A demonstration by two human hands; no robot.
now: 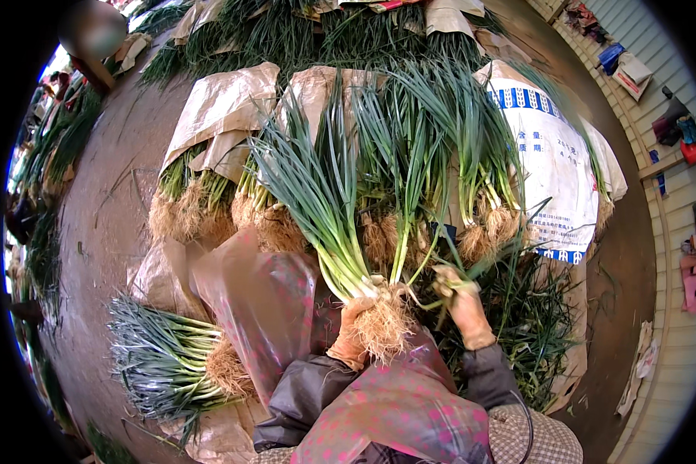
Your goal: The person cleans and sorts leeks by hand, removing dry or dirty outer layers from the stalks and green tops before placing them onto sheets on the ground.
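My left hand is closed round the root end of a bunch of green onions. Their white stems and pale hairy roots show at the hand, and long green leaves fan out away from me. Just right of the bunch, my right hand is closed on limp green onion leaves, its fingertips slightly smeared by motion. Dark leaf scraps are heaped below and beside that hand. A patterned plastic sheet covers my lap.
Trimmed green onions lie at the left, roots toward me. More bundles with roots rest ahead, partly under brown sacking and a white printed sack. Bare brown floor runs along the left; a pale ribbed wall stands right.
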